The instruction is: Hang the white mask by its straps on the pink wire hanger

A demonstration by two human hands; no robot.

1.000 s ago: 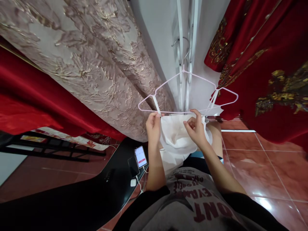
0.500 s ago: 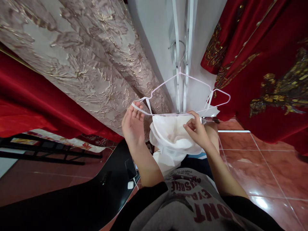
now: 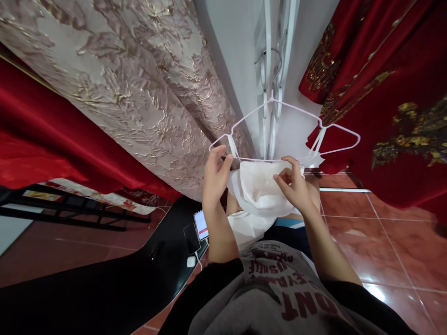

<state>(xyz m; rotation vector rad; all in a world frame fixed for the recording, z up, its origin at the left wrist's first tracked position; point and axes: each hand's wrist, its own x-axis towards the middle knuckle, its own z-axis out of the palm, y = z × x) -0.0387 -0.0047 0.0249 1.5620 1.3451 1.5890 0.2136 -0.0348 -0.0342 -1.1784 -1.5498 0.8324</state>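
Note:
A pale pink clothes hanger (image 3: 296, 108) spans the space in front of me, its metal hook pointing away. White straps (image 3: 233, 146) loop over both of its arms, and a white strappy garment (image 3: 260, 184) hangs below the lower bar towards my lap. At the hanger's left end, my left hand (image 3: 215, 179) has its fingers curled over the bar, close beside the left strap. My right hand (image 3: 293, 184) is bent at the middle of the lower bar, index finger along it and thumb against the white cloth. The curled fingers partly hide its grip.
A black glossy bench (image 3: 139, 274) at left holds a lit phone (image 3: 200, 224), a dark phone (image 3: 192, 239) and a white charger (image 3: 191, 261). Pinkish brocade (image 3: 139, 93) and red garments (image 3: 349, 139) hang on either side. White metal rails (image 3: 267, 42) stand against the wall ahead.
The left strap has come off my left fingers and now sits on the hanger's arm. My left hand has turned from open palm to curled over the hanger's end. My right hand keeps its place.

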